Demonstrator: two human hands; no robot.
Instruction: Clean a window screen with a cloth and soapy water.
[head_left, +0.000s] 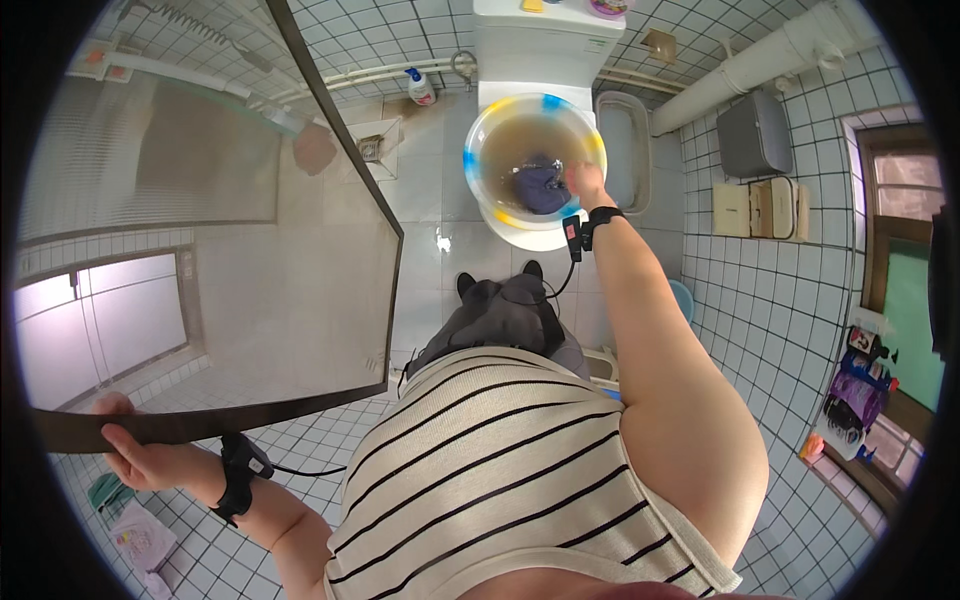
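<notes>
At the far left edge, my left hand (145, 462) is wrapped around the dark frame (250, 418) of a glass shower door, with fingers on both sides of it. My right hand (588, 182) reaches over the rim of a round basin (478, 130) with yellow, blue and white colouring. Murky brownish water (520, 125) fills the basin, and a wet dark blue cloth (542, 188) lies partly under it. The fingers of my right hand meet the cloth's right side and are closed there; the water blurs their tips. The basin rests on top of a white toilet (548, 55).
A white pump bottle (421, 88) stands left of the toilet. On its right are a grey-white tub (626, 150) and a thick white pipe (750, 75). A grey bin (755, 135) is fixed to the tiled right wall. Several coloured packages (855, 390) line the window sill.
</notes>
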